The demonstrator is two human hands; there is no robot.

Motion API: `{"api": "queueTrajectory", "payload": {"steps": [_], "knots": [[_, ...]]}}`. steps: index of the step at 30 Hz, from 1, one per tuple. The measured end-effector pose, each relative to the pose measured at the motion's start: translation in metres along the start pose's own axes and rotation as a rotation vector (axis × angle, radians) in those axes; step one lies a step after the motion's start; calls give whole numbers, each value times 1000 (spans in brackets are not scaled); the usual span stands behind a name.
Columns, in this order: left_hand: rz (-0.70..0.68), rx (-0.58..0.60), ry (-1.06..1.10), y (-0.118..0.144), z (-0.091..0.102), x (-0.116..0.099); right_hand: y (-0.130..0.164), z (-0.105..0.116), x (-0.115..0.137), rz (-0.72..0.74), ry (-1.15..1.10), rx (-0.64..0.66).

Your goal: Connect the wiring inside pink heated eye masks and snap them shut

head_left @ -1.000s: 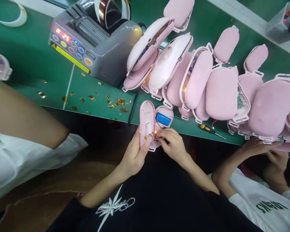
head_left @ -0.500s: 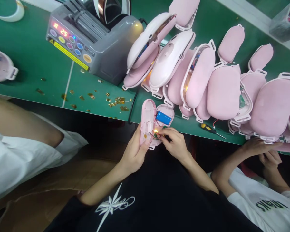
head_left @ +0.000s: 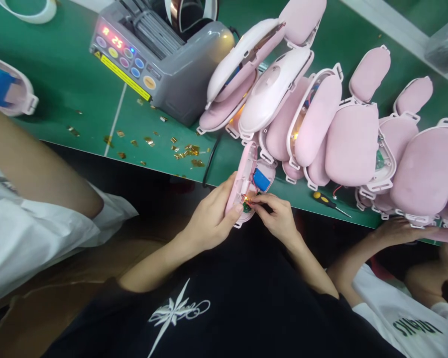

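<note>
At the table edge, the pink shell [head_left: 242, 184] has been tilted nearly shut, clasped by the left hand [head_left: 212, 216]; wires are pinched by the right hand [head_left: 278, 219].

A long table [head_left: 59, 89] with a green mat on top runs across the far part of the scene, slanting from near left toward far right. A thin white line [head_left: 115, 124] is marked across the mat on the left. Along the far right edge of the green surface lies a pale white strip [head_left: 395, 30], with more green beyond it. Below the near edge of the table the space is dark and shadowed. At the near left, under the table, a brownish floor [head_left: 97, 268] shows. The light is even and bright, with soft shadows on the mat.
</note>
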State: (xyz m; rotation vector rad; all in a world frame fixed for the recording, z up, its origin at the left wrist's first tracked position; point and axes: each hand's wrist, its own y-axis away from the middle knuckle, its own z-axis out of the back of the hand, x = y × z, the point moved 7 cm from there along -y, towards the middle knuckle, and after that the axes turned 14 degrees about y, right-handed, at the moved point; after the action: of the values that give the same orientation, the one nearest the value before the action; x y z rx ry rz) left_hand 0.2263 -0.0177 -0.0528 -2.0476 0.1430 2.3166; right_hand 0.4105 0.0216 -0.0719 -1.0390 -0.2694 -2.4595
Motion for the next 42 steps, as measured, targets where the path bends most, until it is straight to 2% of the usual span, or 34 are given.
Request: {"api": "queueTrajectory", "payload": {"steps": [5,17,28,37,42], "knots": [[34,34,8,-4,-6,-2,-1,2,8,58,35,10],[7,39,-2,-5,-7,-4,3,6,14,199,104,-7],[9,31,6,-7,-5,-3,-1,16,16,168,-22,54],[11,43,-15,-7,-8,-3,-10,10,13,101,-46,4],[26,41,-18,-6,-8,-3,-17,7,17,116,-128,-4]]}}
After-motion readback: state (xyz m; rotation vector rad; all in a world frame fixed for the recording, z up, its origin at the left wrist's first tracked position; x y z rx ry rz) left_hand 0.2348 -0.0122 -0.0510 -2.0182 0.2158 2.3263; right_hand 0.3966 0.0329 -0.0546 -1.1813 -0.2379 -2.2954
